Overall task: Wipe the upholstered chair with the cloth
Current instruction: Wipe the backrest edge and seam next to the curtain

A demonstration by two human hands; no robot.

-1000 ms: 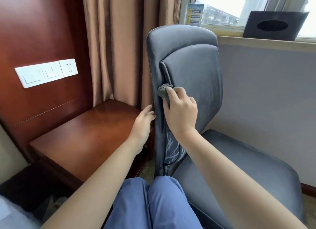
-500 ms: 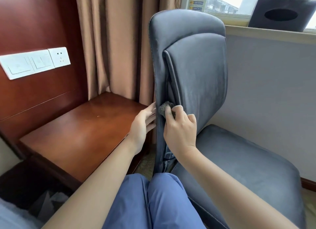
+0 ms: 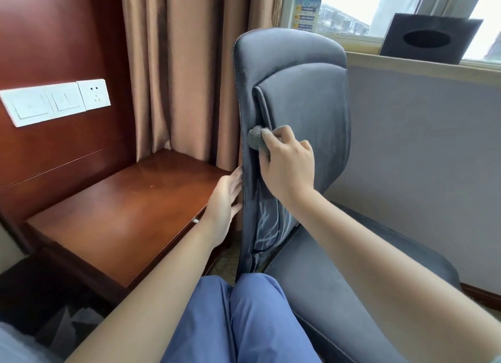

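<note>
Wall plate in white plastic (image 3: 54, 102) at far left: three panels counted, two switches and one socket, mounted on dark red wood. One reddish-brown wooden side table (image 3: 116, 213) below, one tan curtain (image 3: 184, 70) behind. Left hand (image 3: 226, 200) next, fingers straight and relaxed, laid flat against outer edge of backrest, holding nothing. One grey upholstered chair (image 3: 306, 113), backrest upright, long axis vertical, seat facing right. One small grey fuzzy cloth (image 3: 256, 140), bunched into a ball, pressed on backrest's left seam at mid height. Right hand (image 3: 287, 165) curled round cloth, pinching it. One dark tissue box (image 3: 431, 39) on windowsill, far right.
</note>
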